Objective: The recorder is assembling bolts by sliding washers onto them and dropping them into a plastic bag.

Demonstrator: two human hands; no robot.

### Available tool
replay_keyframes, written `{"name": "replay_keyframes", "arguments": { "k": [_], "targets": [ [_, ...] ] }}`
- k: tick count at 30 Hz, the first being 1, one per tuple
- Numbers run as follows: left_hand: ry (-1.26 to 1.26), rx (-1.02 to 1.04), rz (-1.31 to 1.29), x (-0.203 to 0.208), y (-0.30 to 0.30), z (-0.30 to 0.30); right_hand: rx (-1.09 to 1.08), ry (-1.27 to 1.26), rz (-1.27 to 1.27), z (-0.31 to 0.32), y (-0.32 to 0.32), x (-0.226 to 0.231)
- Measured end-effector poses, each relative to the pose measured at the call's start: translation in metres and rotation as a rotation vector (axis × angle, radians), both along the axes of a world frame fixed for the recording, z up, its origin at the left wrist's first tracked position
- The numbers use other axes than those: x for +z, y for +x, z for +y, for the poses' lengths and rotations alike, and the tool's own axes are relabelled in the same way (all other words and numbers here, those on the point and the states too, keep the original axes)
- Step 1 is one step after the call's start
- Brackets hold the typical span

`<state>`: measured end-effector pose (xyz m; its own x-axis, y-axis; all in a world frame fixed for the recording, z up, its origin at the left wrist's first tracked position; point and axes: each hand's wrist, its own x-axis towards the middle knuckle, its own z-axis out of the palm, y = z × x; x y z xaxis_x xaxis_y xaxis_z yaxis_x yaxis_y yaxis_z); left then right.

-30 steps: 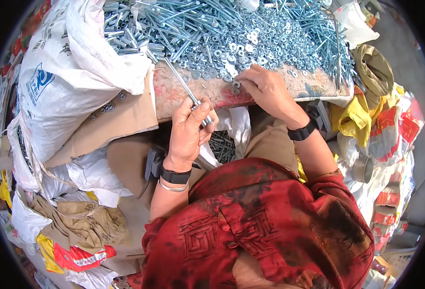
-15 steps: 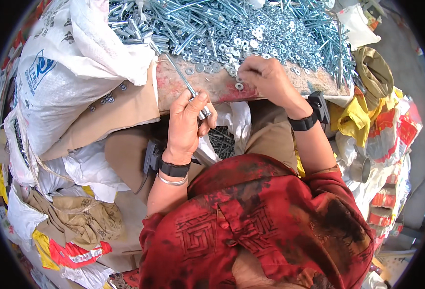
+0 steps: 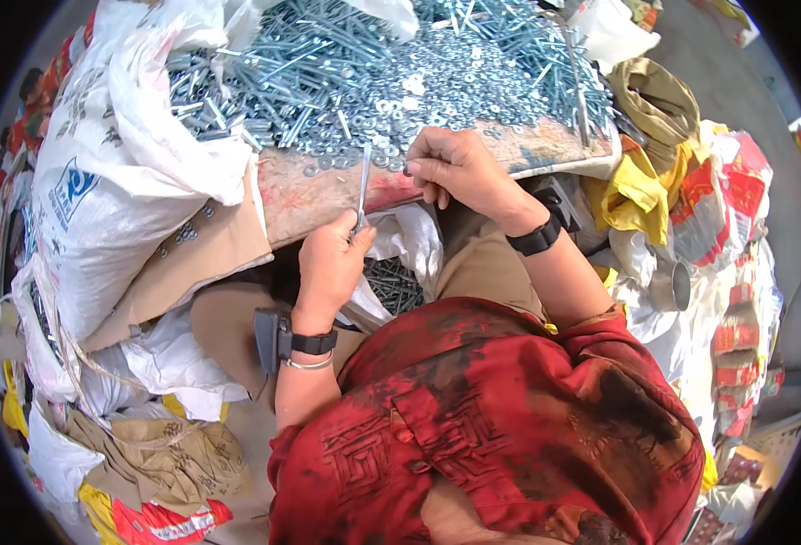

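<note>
My left hand (image 3: 330, 270) is closed around the lower end of a long, slim metal bolt (image 3: 364, 186). The bolt stands nearly upright, its far tip over the edge of a heap of flat washers (image 3: 387, 150). My right hand (image 3: 459, 173) is to the right of the bolt, thumb and forefinger pinched together. A tiny dark edge shows at those fingertips, too small to name. The two hands are apart, above the near edge of a stained work board (image 3: 300, 195).
Long bolts (image 3: 309, 64) are heaped at the back of the board. A bulging white woven sack (image 3: 114, 191) leans at the left on brown cardboard (image 3: 228, 245). Below the board is an open white bag (image 3: 409, 236) of dark metal pieces. Yellow cloth (image 3: 641, 195) hangs at right.
The bolt has swung from leaning left to nearly upright. My right hand has drawn back from the washers, nearer the bolt's height. The whole view has shifted, so scenery sits further left.
</note>
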<state>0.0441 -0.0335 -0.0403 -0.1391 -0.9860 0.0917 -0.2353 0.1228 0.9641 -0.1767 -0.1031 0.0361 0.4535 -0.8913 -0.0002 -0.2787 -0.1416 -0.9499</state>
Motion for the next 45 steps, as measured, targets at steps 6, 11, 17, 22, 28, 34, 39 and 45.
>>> {"name": "replay_keyframes", "arguments": {
  "k": [6, 11, 17, 22, 28, 34, 39, 45],
  "targets": [
    [-0.24, -0.077, -0.63, 0.018, -0.017, 0.01, 0.032, 0.064, -0.235, 0.018, -0.026, -0.001],
    [-0.352, -0.086, -0.62, 0.018, -0.027, 0.006, -0.011, 0.192, -0.412, 0.019, -0.038, -0.001],
    [-0.279, -0.054, -0.702, 0.019, -0.027, 0.004, 0.073, 0.159, -0.393, 0.008, -0.039, 0.006],
    [-0.304, -0.084, -0.701, 0.026, -0.03, 0.006, 0.131, 0.16, -0.349, 0.006, -0.044, 0.007],
    [-0.557, -0.01, -0.792, 0.004, -0.028, -0.002, 0.195, 0.369, -0.377, 0.013, -0.047, 0.015],
    [-0.577, -0.02, -0.869, 0.017, -0.028, 0.001, 0.253, 0.376, -0.415, 0.009, -0.057, 0.003],
    [-0.577, -0.059, -0.826, 0.01, -0.028, -0.003, 0.305, 0.514, -0.442, 0.01, -0.061, -0.007],
    [-0.479, -0.097, -0.744, 0.009, -0.035, -0.007, 0.207, 0.395, -0.349, -0.003, -0.062, -0.017]
  ]
}}
